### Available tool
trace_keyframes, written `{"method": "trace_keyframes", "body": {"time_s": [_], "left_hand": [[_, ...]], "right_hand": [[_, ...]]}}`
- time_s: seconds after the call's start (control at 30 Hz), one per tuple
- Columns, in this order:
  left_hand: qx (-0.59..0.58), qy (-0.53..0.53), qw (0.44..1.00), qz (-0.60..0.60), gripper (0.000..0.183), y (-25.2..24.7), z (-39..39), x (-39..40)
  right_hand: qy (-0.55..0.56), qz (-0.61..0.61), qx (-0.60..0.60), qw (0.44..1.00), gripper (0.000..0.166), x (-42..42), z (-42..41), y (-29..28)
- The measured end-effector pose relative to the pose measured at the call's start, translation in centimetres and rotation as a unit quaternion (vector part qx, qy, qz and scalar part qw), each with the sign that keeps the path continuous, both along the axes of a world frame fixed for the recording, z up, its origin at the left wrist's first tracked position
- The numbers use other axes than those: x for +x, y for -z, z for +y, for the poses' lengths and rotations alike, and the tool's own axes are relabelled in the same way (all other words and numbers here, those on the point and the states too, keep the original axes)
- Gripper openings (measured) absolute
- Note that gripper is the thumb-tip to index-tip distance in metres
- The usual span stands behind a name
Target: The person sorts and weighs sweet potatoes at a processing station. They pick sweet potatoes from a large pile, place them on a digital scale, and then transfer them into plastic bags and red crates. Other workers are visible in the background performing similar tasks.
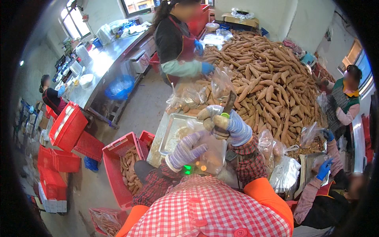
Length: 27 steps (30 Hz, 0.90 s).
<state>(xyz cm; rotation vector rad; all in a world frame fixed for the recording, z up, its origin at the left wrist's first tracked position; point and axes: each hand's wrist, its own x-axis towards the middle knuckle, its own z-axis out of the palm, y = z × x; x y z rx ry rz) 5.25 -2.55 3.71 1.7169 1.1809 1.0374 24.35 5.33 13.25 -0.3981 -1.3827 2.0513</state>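
My right hand (234, 126), in a dirty blue-and-white knit glove, is closed around a knife (230, 102) with a dark blade pointing up and a bright green part near the grip. My left hand (187, 150), in a purple-and-white knit glove, has its fingers apart over the edge of a metal tray (165, 139). Beside it lies a clear plastic bag (211, 157) with something orange-brown inside. A green lit display (187, 169) shows below my left hand. Beyond my hands rises a large pile of sweet potatoes (269, 86).
Red crates (114, 166) with sweet potatoes stand at left. Filled clear bags (266, 145) are at right. A co-worker in blue gloves (207, 68) stands across the pile; others are at right and far left. A long metal table (99, 62) runs along the left.
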Motion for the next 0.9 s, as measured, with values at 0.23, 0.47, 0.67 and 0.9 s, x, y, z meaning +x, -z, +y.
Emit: {"method": "trace_keyframes", "body": {"time_s": [0.23,0.47,0.67,0.9], "left_hand": [[0.192,-0.007,0.855,0.481,0.023,6.2,0.6,-9.7],[0.198,-0.087,0.866,0.452,0.023,7.7,-0.5,-14.6],[0.238,-0.231,0.929,0.166,0.019,3.5,2.9,-7.6],[-0.017,-0.23,0.973,-0.027,0.027,5.7,0.3,-7.6]], "right_hand": [[-0.026,0.073,-0.158,0.984,0.045,1.7,-2.2,8.9],[0.04,0.076,-0.18,0.98,0.037,3.7,-4.3,13.8],[0.137,0.0,-0.217,0.966,0.035,3.3,-3.8,13.4],[0.118,-0.011,-0.234,0.965,0.028,3.3,-4.4,14.7]]}}
